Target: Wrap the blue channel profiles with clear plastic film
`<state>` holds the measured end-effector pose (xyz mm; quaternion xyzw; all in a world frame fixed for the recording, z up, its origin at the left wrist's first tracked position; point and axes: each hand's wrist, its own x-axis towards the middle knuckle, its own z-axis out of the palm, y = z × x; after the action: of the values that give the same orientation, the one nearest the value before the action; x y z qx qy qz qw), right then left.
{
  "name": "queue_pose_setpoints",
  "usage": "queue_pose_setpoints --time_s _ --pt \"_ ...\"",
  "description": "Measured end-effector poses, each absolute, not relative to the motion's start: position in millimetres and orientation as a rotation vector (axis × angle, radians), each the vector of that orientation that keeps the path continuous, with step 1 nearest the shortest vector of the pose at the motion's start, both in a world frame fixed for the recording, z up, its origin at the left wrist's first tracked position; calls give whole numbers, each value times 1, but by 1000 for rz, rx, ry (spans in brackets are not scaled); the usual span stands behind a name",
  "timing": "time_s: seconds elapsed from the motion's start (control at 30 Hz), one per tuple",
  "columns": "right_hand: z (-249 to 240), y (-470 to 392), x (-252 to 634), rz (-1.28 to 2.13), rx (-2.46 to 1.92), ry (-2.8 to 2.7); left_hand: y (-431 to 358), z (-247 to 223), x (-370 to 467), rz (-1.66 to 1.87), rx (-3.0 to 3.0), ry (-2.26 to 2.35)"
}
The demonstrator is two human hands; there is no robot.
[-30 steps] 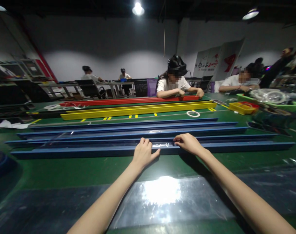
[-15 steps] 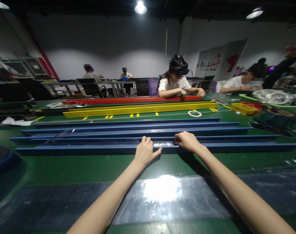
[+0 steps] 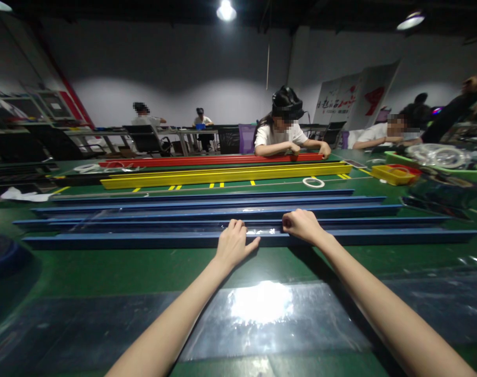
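A long blue channel strip [image 3: 152,243] lies crosswise before me, with shiny clear film [image 3: 264,230] inside its trough. My left hand [image 3: 232,242] rests over its near wall. The fingers of that hand reach into the trough and the thumb sticks out to the right, apart from them. To the right, my right hand [image 3: 303,226] is closed at the trough, fingers curled together above the film. What its fingertips hold is hidden. More blue strips [image 3: 175,210] lie parallel just behind.
A clear plastic sheet [image 3: 301,319] covers the table near me. Beyond are yellow strips [image 3: 230,177], a white ring [image 3: 313,182] and red strips [image 3: 207,161], where a co-worker [image 3: 281,125] leans over. A yellow tray [image 3: 393,175] and green basket [image 3: 458,170] stand at right.
My right hand has shifted very slightly up at the trough. My left hand stays in nearly the same place, and the strips look the same.
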<state>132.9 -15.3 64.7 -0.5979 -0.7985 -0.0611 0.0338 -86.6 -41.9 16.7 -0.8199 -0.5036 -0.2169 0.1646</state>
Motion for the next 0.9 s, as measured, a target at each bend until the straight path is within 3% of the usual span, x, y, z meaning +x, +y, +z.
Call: queue_pose_setpoints --time_s 0.9 --pt "25 -54 125 -168 -1523 -2472 -42 12 -88 -538 -2310 -1476"
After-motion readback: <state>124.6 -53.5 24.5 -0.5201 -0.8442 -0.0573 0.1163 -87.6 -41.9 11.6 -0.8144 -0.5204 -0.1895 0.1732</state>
